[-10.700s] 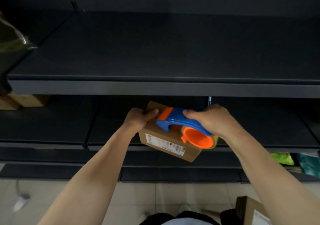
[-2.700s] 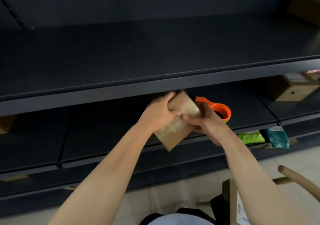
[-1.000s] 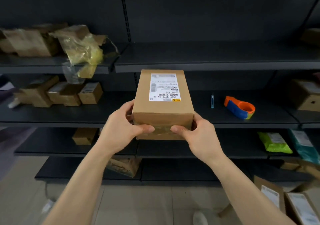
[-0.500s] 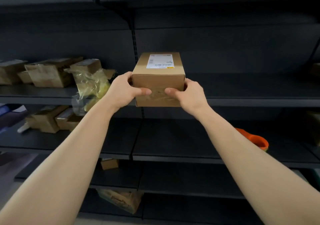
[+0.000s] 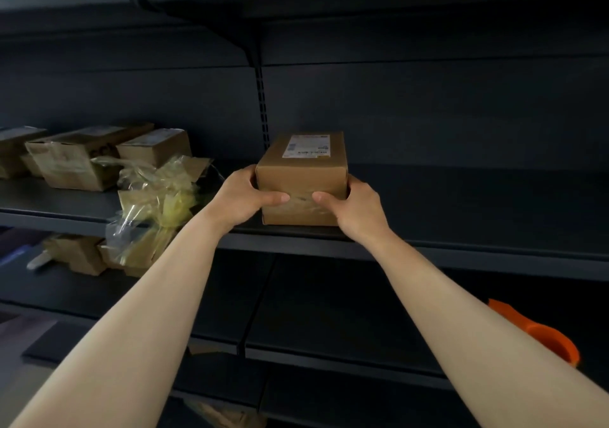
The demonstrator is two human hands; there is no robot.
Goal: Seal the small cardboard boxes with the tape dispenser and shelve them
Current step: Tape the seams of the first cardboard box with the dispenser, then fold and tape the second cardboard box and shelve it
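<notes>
A small brown cardboard box (image 5: 301, 170) with a white label on top rests on the front part of the upper dark shelf (image 5: 461, 249). Clear tape runs across its near face. My left hand (image 5: 245, 198) grips its left side, thumb on the near face. My right hand (image 5: 354, 206) grips the right side in the same way. The orange tape dispenser (image 5: 540, 335) lies on the shelf below at the right, partly hidden behind my right forearm.
Several other cardboard boxes (image 5: 82, 157) sit on the same shelf at the left, beside crumpled yellowish plastic wrap (image 5: 155, 203). More boxes (image 5: 75, 254) lie on the shelf below at the left. A shelf upright (image 5: 262, 98) stands just behind the held box.
The box moved up from chest height, forward and down onto the upper shelf. Both hands kept their grip. The tape dispenser stayed on the lower shelf.
</notes>
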